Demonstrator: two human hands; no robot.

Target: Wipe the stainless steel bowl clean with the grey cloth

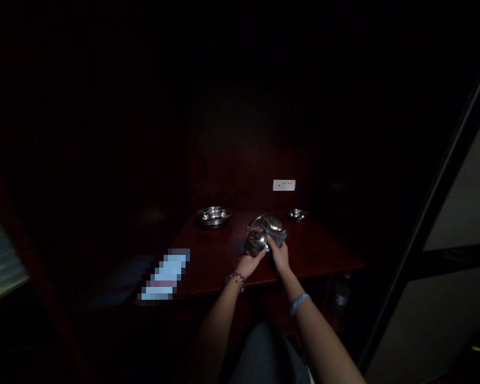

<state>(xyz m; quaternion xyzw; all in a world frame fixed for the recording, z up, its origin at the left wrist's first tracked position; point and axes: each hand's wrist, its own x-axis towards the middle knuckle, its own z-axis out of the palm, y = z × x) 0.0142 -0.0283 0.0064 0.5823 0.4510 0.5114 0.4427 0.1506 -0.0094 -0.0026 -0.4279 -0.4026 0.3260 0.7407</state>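
The tilted bowl [257, 232] is smooth, mirror-glossy metal; the cloth [278, 237] against it looks matt. Left of the tilted bowl, round metalware [213, 216] shines, polished; right of it, the small dish [297, 215] is glossy metal. Below it, the desk [216, 261] resembles smooth, faintly lustrous wood; behind it, the socket plate [284, 185] looks plastic.

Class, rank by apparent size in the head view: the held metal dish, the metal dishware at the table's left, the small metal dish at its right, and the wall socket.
1. Held metal dish, helped by being nearer the camera
2. Metal dishware
3. Small metal dish and wall socket: too alike to rank
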